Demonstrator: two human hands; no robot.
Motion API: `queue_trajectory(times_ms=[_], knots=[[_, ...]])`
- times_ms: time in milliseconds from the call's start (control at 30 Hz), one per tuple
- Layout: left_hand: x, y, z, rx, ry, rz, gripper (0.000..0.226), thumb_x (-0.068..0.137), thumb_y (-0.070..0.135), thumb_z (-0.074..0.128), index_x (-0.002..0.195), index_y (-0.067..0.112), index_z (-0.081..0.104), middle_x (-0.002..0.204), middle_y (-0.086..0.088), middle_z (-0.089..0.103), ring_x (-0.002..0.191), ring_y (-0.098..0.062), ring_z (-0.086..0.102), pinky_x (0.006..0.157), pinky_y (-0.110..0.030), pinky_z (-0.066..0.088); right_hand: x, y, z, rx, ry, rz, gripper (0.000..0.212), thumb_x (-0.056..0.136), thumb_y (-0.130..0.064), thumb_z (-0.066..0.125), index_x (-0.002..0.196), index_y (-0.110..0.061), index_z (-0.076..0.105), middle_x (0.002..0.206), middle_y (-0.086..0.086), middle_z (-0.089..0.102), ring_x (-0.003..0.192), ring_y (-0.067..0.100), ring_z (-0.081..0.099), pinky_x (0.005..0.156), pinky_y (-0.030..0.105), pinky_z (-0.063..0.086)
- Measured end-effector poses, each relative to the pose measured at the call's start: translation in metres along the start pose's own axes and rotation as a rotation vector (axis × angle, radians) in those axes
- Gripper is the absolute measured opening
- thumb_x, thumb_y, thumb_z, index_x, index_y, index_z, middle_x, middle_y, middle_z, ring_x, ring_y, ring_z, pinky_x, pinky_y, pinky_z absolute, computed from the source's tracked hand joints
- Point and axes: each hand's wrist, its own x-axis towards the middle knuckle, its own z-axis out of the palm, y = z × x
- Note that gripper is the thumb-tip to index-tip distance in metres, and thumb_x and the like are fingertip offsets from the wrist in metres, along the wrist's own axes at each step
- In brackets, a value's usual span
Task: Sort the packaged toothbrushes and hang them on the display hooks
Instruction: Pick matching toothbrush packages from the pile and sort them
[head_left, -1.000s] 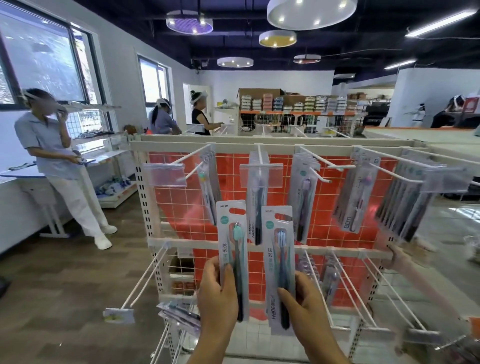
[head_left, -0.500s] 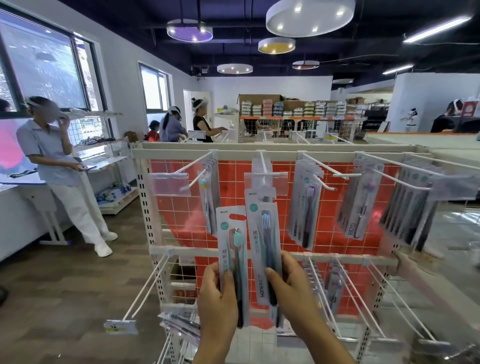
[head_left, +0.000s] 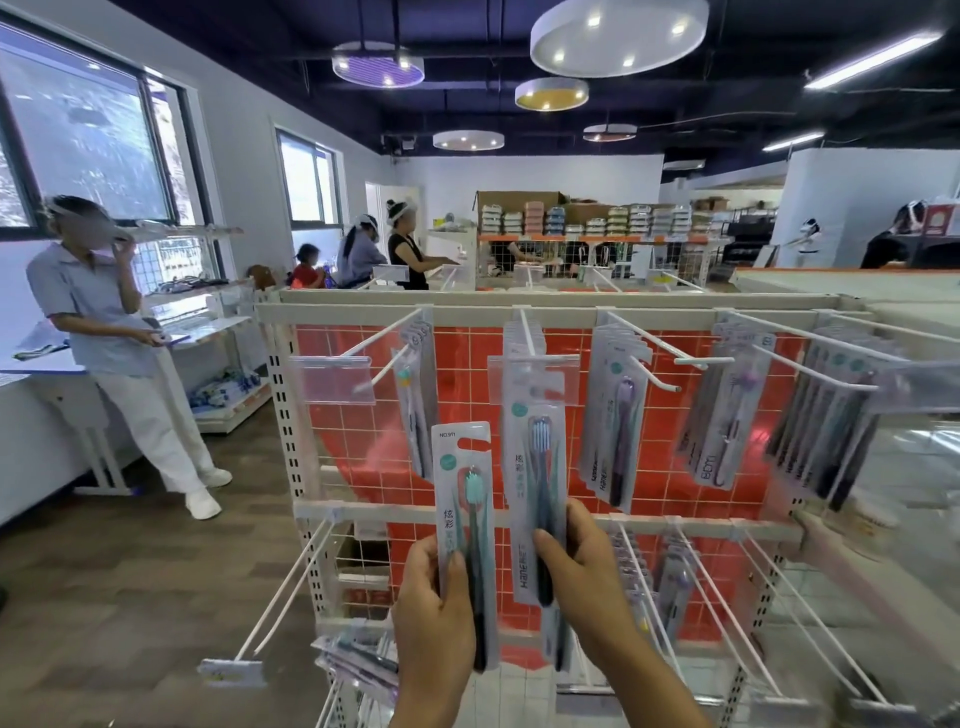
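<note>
Two hands, L (head_left: 434, 613) & R (head_left: 587, 566), each clamped on a toothbrush pack (red-backed rack (head_left: 467, 374), shop).

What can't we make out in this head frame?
Head view only:
- Whether the blue-bristled toothbrush pack in the right hand is on the white centre hook: the clear label holder covers its hang hole.
- Lower end of the teal-bristled toothbrush pack: behind the left hand.
- Small print on both packs: blurred.

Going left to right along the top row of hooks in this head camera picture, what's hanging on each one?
Empty price tag holder → teal-bristled packs → blue-bristled pack, held up by the right hand → purple-handled packs → purple-bristled packs → a thick row of dark-handled packs.
</note>
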Motion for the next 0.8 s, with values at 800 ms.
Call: queue_trajectory(times_ms=[800], knots=[[0.02, -0.027, 0.01, 0.08, 0.013, -0.095, 0.011, 0.094, 0.044, 0.048, 0.091, 0.037, 0.056, 0.081, 0.006, 0.069, 0.078, -0.014, 0.067, 0.071, -0.038, 0.057, 0.103, 0.026, 0.01, -0.001, 0.019, 0.077, 0.007, 0.096, -0.016, 0.049, 0.098, -0.022, 0.045, 0.1, 0.015, 0.058, 0.088, 0.029, 0.06, 0.077, 0.049, 0.055]])
